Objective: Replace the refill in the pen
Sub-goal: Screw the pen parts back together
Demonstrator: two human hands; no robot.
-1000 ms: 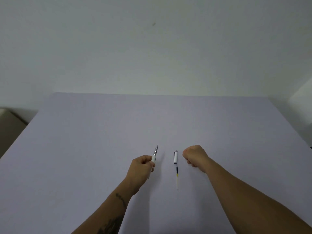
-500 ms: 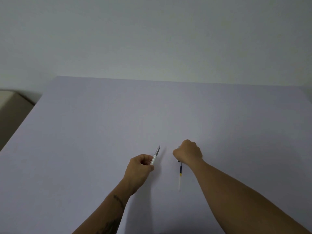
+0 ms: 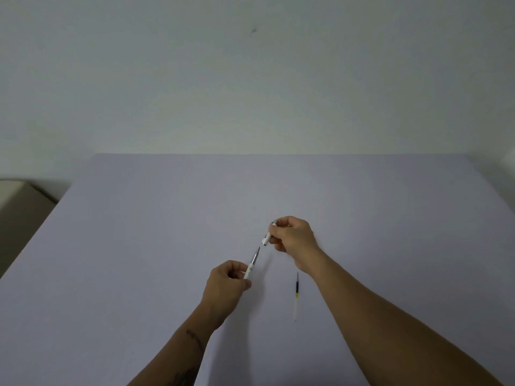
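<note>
Left hand (image 3: 227, 285) grip pinches pen (image 3: 252, 264); right hand (image 3: 295, 240) grip pinches cap (image 3: 267, 237), raised.

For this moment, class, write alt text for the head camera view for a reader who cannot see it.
Above a pale lilac table, the left hand holds a pen body tip up, while the right hand holds the cap just beyond the tip, not touching. A refill lies on the table near the right forearm.

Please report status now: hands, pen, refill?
Left hand holds pen body. Right hand holds cap. Loose refill on table. Nothing blocking.
</note>
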